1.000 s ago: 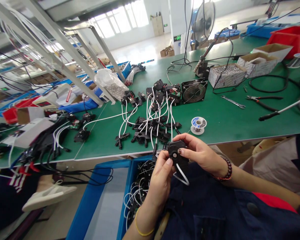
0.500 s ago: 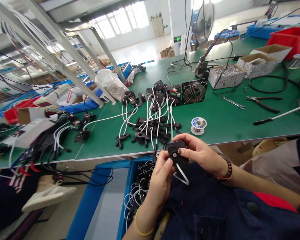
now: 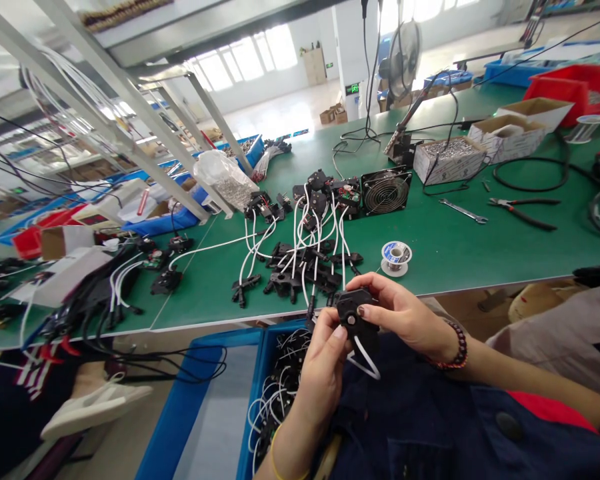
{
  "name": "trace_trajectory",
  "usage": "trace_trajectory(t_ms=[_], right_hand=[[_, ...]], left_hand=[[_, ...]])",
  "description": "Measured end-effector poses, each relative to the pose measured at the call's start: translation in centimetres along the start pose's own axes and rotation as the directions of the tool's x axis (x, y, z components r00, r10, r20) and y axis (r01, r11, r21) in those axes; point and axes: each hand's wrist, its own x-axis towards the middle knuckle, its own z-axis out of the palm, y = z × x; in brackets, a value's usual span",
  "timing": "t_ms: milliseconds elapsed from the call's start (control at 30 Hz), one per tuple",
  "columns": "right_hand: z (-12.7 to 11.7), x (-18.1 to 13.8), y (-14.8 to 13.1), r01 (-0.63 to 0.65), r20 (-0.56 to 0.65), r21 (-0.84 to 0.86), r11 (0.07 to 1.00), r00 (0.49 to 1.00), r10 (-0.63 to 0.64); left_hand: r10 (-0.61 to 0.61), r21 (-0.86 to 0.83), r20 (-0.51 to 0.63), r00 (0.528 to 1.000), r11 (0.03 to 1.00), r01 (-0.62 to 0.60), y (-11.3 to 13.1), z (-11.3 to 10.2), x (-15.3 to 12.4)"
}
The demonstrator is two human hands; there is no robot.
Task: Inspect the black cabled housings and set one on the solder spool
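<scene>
Both hands hold one small black part (image 3: 354,313) with a round knob on it. It is up in the air, just this side of the near edge of the green table (image 3: 455,247), over the person's lap. One white wire (image 3: 365,357) loops down from the part. The left hand (image 3: 325,370) grips the part from below, with the thumb pressed on its face. The right hand (image 3: 405,313) pinches the part from the top and the right side.

Below the hands sits one blue bin (image 3: 200,407) with more black parts and white wires inside.

On the table, just past the hands, lies a pile of parts (image 3: 305,257) like the held one, too tangled to count. Right of the pile is one small spool (image 3: 396,255) of solder. Farther back stands one black fan (image 3: 386,190). Right of the fan lie one wrench (image 3: 464,210) and one pair of pliers (image 3: 523,210). Behind them are three open boxes (image 3: 447,157), and the nearest one is full of small metal bits. At the far right sits one red bin (image 3: 580,83). To the left of the pile is one clear bag (image 3: 225,175).
</scene>
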Motion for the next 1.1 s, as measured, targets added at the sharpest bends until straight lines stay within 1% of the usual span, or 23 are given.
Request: trace_trajectory(t_ms=[167,300,467,633,700,767,867,933,967,1033,1100], right_hand=[[0.2,-0.1,0.2,0.037,-0.013,-0.023,0.999,0.999,-0.037],[0.3,-0.5,0.6,0.094,-0.023,-0.066,0.993,0.995,-0.096],[0.1,-0.8,1.2,0.148,-0.039,-0.176,0.973,0.987,-0.157],[-0.4,-1.0,1.3,0.211,-0.014,-0.261,0.942,0.975,-0.223],[-0.8,-1.2,1.1,0.236,-0.038,-0.310,0.921,0.965,-0.260],[-1.4,-1.4,0.7,0.289,-0.094,-0.383,0.877,0.933,-0.349],[-2.6,-1.8,-0.1,0.371,-0.170,-0.496,0.785,0.845,-0.507],[-3.8,-2.0,-0.7,0.387,-0.222,-0.555,0.737,0.785,-0.579],[-4.5,-2.2,-1.0,0.385,-0.252,-0.580,0.718,0.754,-0.607],[-6.3,-2.5,-1.4,0.337,-0.350,-0.617,0.711,0.691,-0.632],[-8.3,-2.8,-1.6,0.241,-0.476,-0.614,0.752,0.646,-0.596]], left_hand=[[-0.012,-0.015,0.011,1.000,1.000,0.012,-0.3,-0.3,0.1],[0.022,0.038,-0.011,1.000,0.999,-0.021,-1.0,-0.7,0.3],[0.027,0.042,-0.012,1.000,0.999,-0.026,-1.1,-0.8,0.2],[0.045,0.033,-0.009,0.999,0.998,-0.045,-1.1,-0.9,0.4],[0.057,0.005,-0.029,0.998,0.998,-0.057,-1.0,-0.7,0.4],[0.061,-0.047,-0.063,0.996,0.997,-0.064,-0.7,-0.5,0.4],[0.055,-0.132,-0.112,0.992,0.989,-0.070,-0.1,-0.3,0.0],[0.070,-0.173,-0.154,0.986,0.980,-0.097,0.5,-0.5,-0.2],[0.082,-0.183,-0.184,0.980,0.976,-0.116,0.8,-0.7,-0.4],[0.120,-0.177,-0.250,0.961,0.970,-0.167,1.5,-1.4,-0.5],[0.182,-0.140,-0.309,0.934,0.962,-0.233,2.4,-2.5,-0.5]])
